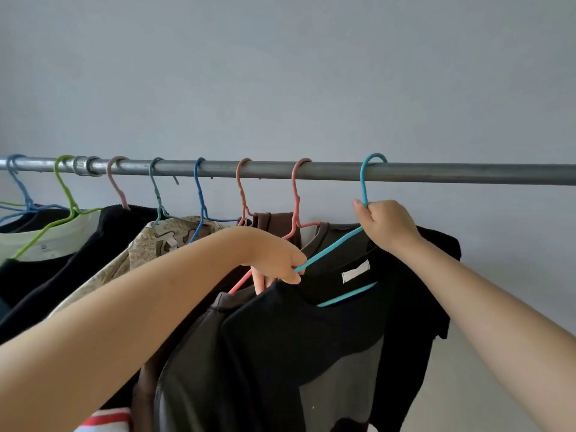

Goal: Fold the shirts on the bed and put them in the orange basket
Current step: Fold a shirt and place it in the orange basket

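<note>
black shirt (pixel 311 332) hangs below both hands' (pixel 388 226) hanger (pixel 330 247) grip.

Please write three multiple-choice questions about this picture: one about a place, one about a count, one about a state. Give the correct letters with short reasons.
1. Where does the right hand hold the light blue wire hanger?
A. at its neck, under the hook
B. at its bottom bar
C. at the hook tip

2. How many hanger hooks sit on the grey metal rail?
A. five
B. eight
C. eleven

3. What is the state of the black shirt?
A. folded on a bed
B. hanging on the light blue hanger
C. lying in a basket

Answers: 1 A, the grip closes just below the hook. 2 B, eight hooks show. 3 B, the hanger runs through its collar, which the left hand pinches.
</note>
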A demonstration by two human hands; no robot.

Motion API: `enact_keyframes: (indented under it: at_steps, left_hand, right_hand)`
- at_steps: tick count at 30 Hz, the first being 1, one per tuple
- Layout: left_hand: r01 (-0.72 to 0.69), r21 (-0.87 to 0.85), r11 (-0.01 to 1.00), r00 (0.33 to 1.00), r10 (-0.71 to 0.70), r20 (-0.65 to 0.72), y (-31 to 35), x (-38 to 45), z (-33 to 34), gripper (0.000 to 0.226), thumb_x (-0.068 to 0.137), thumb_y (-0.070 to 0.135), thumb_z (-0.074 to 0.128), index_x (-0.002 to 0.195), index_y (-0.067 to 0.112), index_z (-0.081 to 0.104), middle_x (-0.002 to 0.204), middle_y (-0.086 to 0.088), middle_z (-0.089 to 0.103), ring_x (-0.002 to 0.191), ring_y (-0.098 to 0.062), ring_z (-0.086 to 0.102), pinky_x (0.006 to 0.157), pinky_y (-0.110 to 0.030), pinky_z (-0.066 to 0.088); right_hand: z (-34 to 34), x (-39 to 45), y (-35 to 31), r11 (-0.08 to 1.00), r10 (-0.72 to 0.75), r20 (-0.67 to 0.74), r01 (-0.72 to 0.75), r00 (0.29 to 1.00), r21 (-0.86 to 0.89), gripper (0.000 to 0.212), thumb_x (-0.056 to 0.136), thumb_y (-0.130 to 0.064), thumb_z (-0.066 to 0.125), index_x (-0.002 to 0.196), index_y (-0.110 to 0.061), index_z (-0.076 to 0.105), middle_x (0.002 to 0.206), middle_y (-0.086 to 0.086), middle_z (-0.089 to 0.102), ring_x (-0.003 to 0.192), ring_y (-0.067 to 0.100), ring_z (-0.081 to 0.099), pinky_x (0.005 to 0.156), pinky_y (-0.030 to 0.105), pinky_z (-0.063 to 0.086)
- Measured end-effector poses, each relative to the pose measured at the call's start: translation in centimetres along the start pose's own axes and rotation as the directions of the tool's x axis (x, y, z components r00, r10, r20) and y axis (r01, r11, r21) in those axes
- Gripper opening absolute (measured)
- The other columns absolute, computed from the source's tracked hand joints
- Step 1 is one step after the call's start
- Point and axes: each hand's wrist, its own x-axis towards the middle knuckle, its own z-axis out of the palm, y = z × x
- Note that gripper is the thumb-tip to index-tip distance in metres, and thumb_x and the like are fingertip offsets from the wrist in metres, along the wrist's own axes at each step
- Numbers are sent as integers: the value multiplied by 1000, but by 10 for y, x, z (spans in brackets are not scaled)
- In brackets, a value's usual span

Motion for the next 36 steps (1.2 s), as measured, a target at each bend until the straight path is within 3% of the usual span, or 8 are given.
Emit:
enact_keyframes:
  at_steps: [5, 10, 13, 16, 19, 26, 32, 36]
  left_hand:
    - [69, -150, 986, 985, -91, -147, -19, -21, -6, 25, 101, 32, 29, 81, 26, 42, 80, 5, 44, 68, -5, 40, 62, -13, 32]
    - [132, -318, 939, 948, -213, -235, -42, -55, 1, 32, 98, 44, 28, 106, 24, 52, 94, 8, 47, 81, -1, 41, 71, -13, 32]
    - [196, -446, 873, 918, -324, -231, -56, -84, 14, 22, 96, 44, 32, 85, 36, 49, 95, 7, 50, 88, -3, 45, 79, -19, 35]
    - [220, -569, 793, 882, -411, -232, -66, -120, 30, 26, 87, 51, 37, 83, 31, 54, 85, 7, 53, 82, -7, 48, 81, -24, 39]
    - [229, -732, 642, 788, -563, -248, -70, -165, 56, 26, 86, 46, 43, 75, 27, 57, 66, 15, 52, 66, 0, 47, 69, -17, 39]
    - [397, -841, 367, 568, -818, -89, -51, -280, 111, 26, 95, 35, 42, 80, 21, 59, 78, 4, 61, 74, -7, 58, 75, -19, 48]
    - [536, -788, 303, 410, -910, -71, -50, -386, 152, 24, 96, 35, 41, 85, 22, 59, 75, 3, 50, 69, -7, 44, 68, -16, 38]
    - [557, -792, 251, 327, -943, -68, -62, -471, 181, 25, 95, 35, 43, 81, 23, 59, 71, 4, 45, 63, -7, 39, 64, -18, 34]
  right_hand:
    - [-8, 7, -24, 998, -64, -235, 67, 970, 4, 52, 90, -41, 25, 44, -17, 27, 40, -8, 28, 39, 4, 28, 43, 22, 15]
    - [-5, 13, -51, 986, -127, -208, 147, 970, 84, 56, 99, -34, 33, 46, -17, 31, 44, -6, 35, 41, 5, 36, 42, 20, 20]
    - [-2, 13, -83, 953, -247, -153, 269, 957, 141, 51, 98, -35, 35, 55, -9, 42, 56, 2, 52, 52, 18, 51, 45, 21, 35]
    - [-1, 15, -115, 914, -367, -91, 377, 926, 149, 49, 98, -38, 35, 60, -8, 47, 55, 2, 46, 55, 21, 48, 49, 25, 35]
    - [2, 11, -159, 835, -507, -71, 510, 859, 208, 49, 97, -38, 35, 56, -12, 42, 51, 0, 41, 52, 19, 45, 47, 25, 33]
    - [23, -36, -260, 639, -680, -9, 598, 734, 484, 49, 94, -35, 44, 52, -11, 41, 49, 1, 40, 46, 16, 41, 51, 25, 34]
    - [31, -90, -358, 534, -751, 56, 556, 658, 637, 46, 94, -34, 46, 53, -14, 42, 54, -4, 44, 49, 3, 41, 47, 13, 25]
    - [32, -131, -447, 470, -782, 84, 496, 618, 731, 43, 94, -35, 46, 61, -8, 50, 65, 5, 56, 61, 15, 53, 57, 20, 37]
